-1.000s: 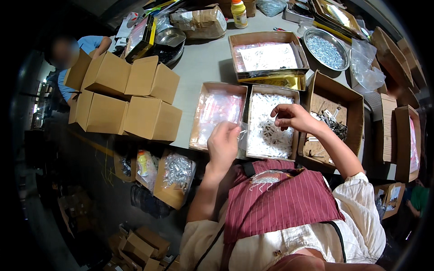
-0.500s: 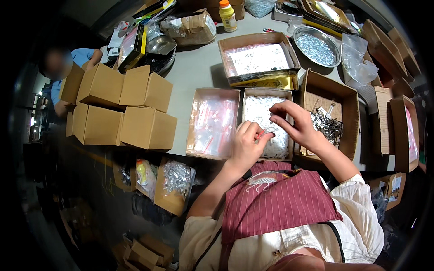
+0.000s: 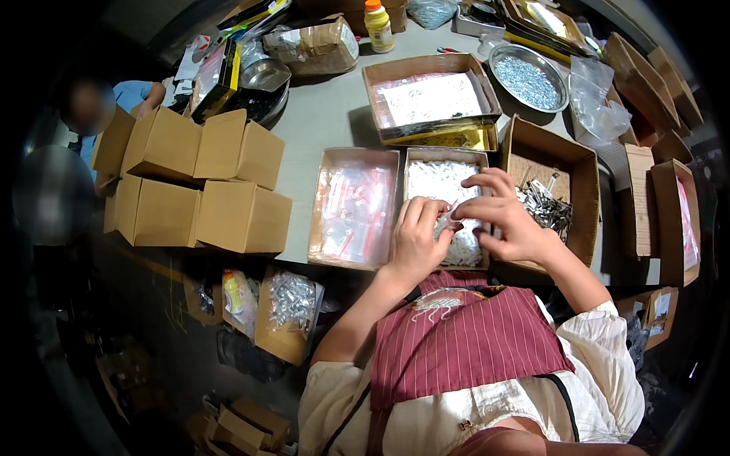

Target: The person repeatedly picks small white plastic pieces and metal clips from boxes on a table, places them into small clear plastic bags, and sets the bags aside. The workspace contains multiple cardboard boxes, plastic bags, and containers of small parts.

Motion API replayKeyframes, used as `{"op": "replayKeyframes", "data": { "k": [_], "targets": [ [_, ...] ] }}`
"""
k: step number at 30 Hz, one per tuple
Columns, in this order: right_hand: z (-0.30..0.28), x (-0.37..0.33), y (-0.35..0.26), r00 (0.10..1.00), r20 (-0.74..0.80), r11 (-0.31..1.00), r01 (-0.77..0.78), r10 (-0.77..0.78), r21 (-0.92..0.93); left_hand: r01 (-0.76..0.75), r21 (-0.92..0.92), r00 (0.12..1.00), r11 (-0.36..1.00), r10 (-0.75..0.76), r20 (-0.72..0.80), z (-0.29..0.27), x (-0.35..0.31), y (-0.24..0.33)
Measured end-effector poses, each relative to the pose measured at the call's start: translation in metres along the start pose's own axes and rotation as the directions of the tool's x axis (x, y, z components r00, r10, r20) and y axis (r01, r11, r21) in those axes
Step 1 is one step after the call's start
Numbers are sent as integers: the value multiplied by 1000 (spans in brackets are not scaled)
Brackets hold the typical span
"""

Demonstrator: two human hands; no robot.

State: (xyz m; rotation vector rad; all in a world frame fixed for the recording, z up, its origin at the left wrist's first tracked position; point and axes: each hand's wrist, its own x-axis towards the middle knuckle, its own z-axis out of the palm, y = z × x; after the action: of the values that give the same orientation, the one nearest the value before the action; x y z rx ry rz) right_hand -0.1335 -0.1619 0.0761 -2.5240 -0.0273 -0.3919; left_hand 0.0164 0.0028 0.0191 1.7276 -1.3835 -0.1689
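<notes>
Within 0.5 s my right hand (image 3: pixel 511 220) has come in to meet my left hand (image 3: pixel 417 232), which pinches a small clear bag (image 3: pixel 443 222); whether the right grips it too, I cannot tell. I judge this step as working the bag open, so the next move calls for light, steady fingertips. Beneath lie white parts (image 3: pixel 439 175) in a cardboard box (image 3: pixel 447 154); farther off stands a yellow bottle (image 3: pixel 379 32).

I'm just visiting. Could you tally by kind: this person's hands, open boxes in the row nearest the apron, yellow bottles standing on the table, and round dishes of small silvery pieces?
Hands: 2 (left hand, right hand)
Open boxes: 3 (clear bags' box, white pieces' box, metal parts' box)
Yellow bottle: 1
Silvery-piece dish: 1
Total: 7
</notes>
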Motion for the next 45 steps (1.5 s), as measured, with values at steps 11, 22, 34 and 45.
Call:
{"op": "replayKeyframes", "data": {
  "k": [11, 22, 34, 45],
  "targets": [
    [3, -29, 18, 972, -191, 982, -108, 137, 157, 70, 0, 997, 998, -70, 32, 32, -14, -18],
    [6, -98, 217, 816, -153, 751, -574, 558, -327, 214, -86, 963, 973, -196, 186, 33, -5, -9],
    [12, -95, 162, 707, -34, 547, -576, 706, -608, 418, -153, 897, 896, -381, 223, 26, -24, -23],
    [21, -81, 170, 962, 82, 752, -149, 261, -642, 339, -118, 925, 933, -308, 222, 30, -20, -26]
  ]
}}
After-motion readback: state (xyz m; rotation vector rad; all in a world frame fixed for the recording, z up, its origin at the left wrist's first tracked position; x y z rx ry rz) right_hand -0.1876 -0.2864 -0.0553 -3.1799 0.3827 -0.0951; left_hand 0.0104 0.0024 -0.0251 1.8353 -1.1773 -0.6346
